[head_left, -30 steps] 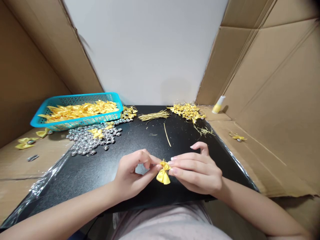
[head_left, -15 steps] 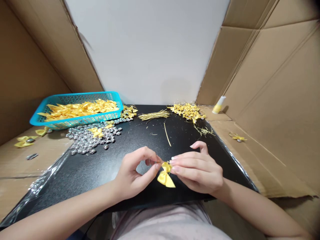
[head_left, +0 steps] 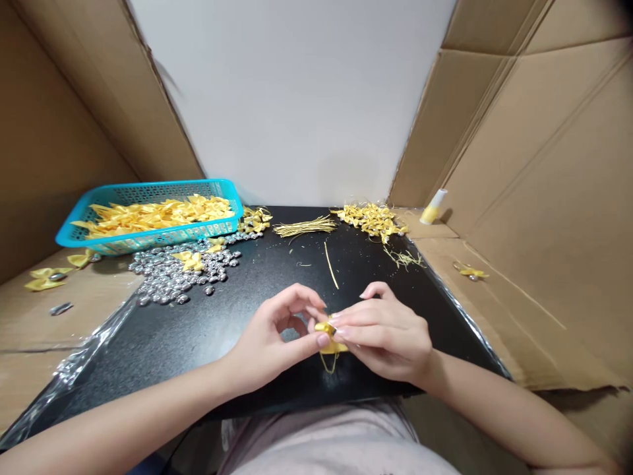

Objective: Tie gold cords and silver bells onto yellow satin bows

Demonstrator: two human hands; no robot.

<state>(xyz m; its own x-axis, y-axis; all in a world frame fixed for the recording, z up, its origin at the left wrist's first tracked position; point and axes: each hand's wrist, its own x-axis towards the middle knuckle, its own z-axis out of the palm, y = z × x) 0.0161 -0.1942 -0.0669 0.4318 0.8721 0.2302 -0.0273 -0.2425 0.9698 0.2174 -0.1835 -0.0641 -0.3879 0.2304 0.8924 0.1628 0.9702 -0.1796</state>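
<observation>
A yellow ribbon bow (head_left: 338,347) is held between my two hands, low over the near part of the black table (head_left: 237,349). My right hand (head_left: 393,336) pinches it from the right, its fingers covering much of the ribbon. On the left side, the thumb and fingers of my left hand (head_left: 281,330) close on the bow's edge, with the index finger raised a little. A thin gold tie (head_left: 329,367) hangs in a loop beneath the bow. One loose gold tie (head_left: 331,265) lies on the table beyond my hands.
At the back left, a turquoise basket (head_left: 148,239) holds many yellow bows. Silver beads (head_left: 168,274) spread in front of it. A bundle of gold ties (head_left: 304,227) and a heap of finished-looking bows (head_left: 373,221) lie at the back. Cardboard walls (head_left: 558,198) flank the table.
The bow has turned between my fingers: its tails no longer hang down, and a gold loop shows below instead. Both hands have shifted slightly, the right one leftward.
</observation>
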